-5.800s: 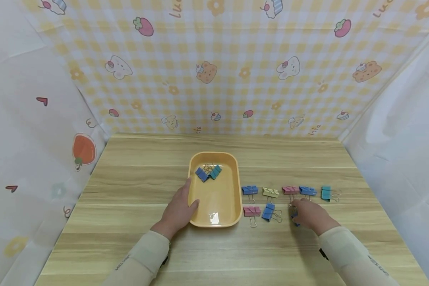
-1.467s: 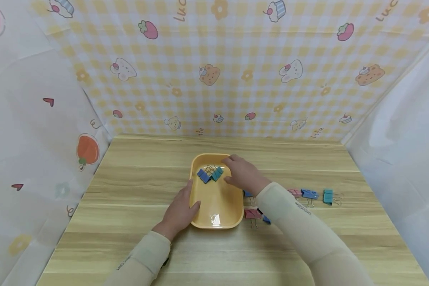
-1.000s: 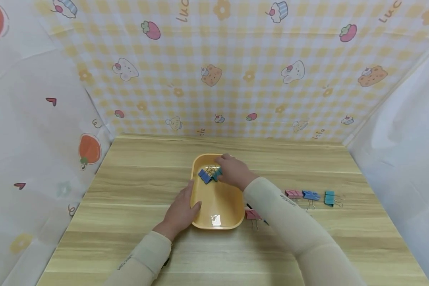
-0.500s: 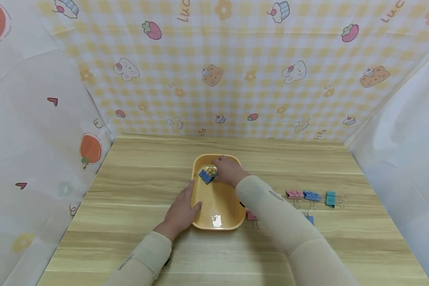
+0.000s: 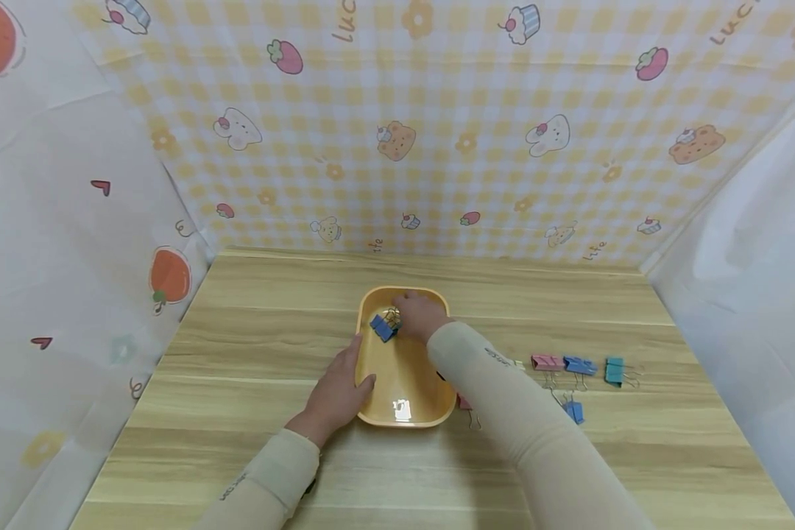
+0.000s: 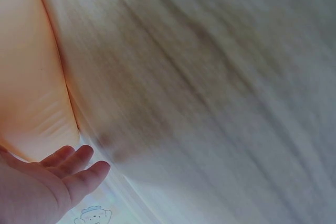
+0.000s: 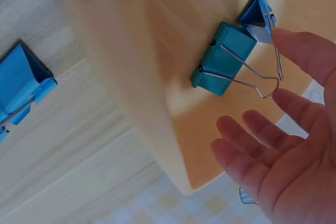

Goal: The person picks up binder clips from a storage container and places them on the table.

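Observation:
In the head view, a yellow tray (image 5: 416,390) stands mid-table. My left hand (image 5: 334,394) rests along its left side, fingers fairly straight outside and thumb over the rim. My right hand (image 5: 419,316) reaches into its far end, over two binder clips. One is a blue binder clip (image 5: 384,328); the other, a teal binder clip (image 7: 223,59), shows fully in the right wrist view. There my right thumb and index finger (image 7: 296,106) stand apart around its wire handles, the index fingertip right at their end. The other fingers are loosely extended.
Right of the tray lie several binder clips: a pink clip (image 5: 547,363), a blue clip (image 5: 579,365), a teal clip (image 5: 614,372) and a nearer blue clip (image 5: 573,411). My right sleeve (image 5: 503,397) covers others. A yellow checked cloth (image 5: 430,177) hangs behind the wooden table.
My right hand has moved left from the clips on the table into the tray, then slightly deeper. The nearer blue clip it covered lies uncovered there. My left hand stays at the tray.

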A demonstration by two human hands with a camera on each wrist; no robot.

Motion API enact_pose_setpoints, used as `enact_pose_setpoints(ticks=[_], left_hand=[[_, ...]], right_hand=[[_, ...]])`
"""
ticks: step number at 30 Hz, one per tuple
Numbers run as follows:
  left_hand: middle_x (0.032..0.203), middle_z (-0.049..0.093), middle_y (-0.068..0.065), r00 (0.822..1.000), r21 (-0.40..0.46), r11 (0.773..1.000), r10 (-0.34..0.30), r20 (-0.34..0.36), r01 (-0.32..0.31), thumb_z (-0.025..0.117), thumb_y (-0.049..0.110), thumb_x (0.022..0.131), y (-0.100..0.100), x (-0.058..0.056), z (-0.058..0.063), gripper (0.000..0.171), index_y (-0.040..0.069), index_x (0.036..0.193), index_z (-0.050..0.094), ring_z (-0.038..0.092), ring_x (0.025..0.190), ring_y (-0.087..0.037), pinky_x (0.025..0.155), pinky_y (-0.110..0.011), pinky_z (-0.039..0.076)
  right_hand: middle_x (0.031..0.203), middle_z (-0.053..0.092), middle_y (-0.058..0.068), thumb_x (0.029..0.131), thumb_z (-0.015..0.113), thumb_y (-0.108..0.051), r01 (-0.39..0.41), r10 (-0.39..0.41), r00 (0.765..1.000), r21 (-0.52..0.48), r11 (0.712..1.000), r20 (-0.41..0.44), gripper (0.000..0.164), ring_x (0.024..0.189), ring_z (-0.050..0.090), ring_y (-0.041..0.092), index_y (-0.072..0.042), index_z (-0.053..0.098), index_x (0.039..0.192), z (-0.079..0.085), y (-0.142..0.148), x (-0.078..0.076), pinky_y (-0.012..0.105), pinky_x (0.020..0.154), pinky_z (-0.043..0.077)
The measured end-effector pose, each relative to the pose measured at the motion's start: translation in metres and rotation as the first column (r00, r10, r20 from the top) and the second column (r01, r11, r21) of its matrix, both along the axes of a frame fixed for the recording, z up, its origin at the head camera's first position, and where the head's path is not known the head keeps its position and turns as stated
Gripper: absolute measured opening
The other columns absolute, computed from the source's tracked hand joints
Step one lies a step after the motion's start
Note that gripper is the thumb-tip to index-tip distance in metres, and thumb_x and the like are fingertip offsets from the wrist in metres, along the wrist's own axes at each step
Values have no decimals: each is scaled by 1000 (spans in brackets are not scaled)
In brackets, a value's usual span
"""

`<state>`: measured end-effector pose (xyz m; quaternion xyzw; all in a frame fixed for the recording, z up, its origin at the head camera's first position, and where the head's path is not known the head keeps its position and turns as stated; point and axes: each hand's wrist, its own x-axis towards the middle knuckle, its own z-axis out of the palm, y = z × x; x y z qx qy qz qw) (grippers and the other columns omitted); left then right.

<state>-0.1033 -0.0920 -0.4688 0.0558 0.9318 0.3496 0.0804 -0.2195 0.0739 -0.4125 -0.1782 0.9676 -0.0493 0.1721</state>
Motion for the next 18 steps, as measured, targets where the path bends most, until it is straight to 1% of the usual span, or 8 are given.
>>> enact_pose_setpoints(ticks=[6, 8, 13, 16, 18], left_hand=[[146, 38, -25, 1000, -3, 1000, -1, -6, 1, 57, 30, 95, -1, 0, 0, 77, 10, 156, 14, 41, 132, -40, 105, -53, 37], [146, 39, -25, 1000, -5, 1000, -2, -12, 2, 57, 29, 95, -1, 1, 1, 77, 10, 155, 14, 40, 132, -40, 105, -53, 37], [146, 38, -25, 1000, -8, 1000, 0, -16, 0, 57, 28, 95, 0, 2, -1, 76, 10, 155, 15, 40, 133, -40, 105, -53, 38], [146, 39, -25, 1000, -4, 1000, 2, -19, -2, 57, 28, 95, 0, 2, -1, 75, 11, 155, 15, 40, 133, -40, 105, -53, 38], [145, 39, -25, 1000, -1, 1000, 2, -26, -2, 57, 28, 95, 0, 1, -1, 75, 11, 155, 16, 40, 132, -40, 104, -53, 38]], right_hand=[[143, 44, 14, 87, 71, -19, 20, -21, 999, 25, 999, 29, 61, 119, 53, 31, -14, 47, 142, 3, -3, -1, 40, 90, 50], [144, 43, 14, 88, 69, -18, 19, -21, 999, 40, 999, 35, 59, 116, 55, 30, -14, 47, 142, 4, -4, -1, 39, 87, 51], [144, 43, 14, 92, 61, -17, 18, -21, 999, 59, 998, 45, 49, 101, 58, 24, -12, 49, 139, 3, -8, -3, 33, 75, 50], [142, 47, 12, 94, 58, -17, 26, -29, 998, 62, 998, 55, 45, 99, 57, 22, -12, 50, 138, 2, -9, -5, 32, 74, 49], [139, 49, 11, 94, 57, -17, 31, -35, 998, 65, 997, 60, 44, 101, 57, 21, -12, 51, 138, 2, -10, -5, 32, 75, 49]])
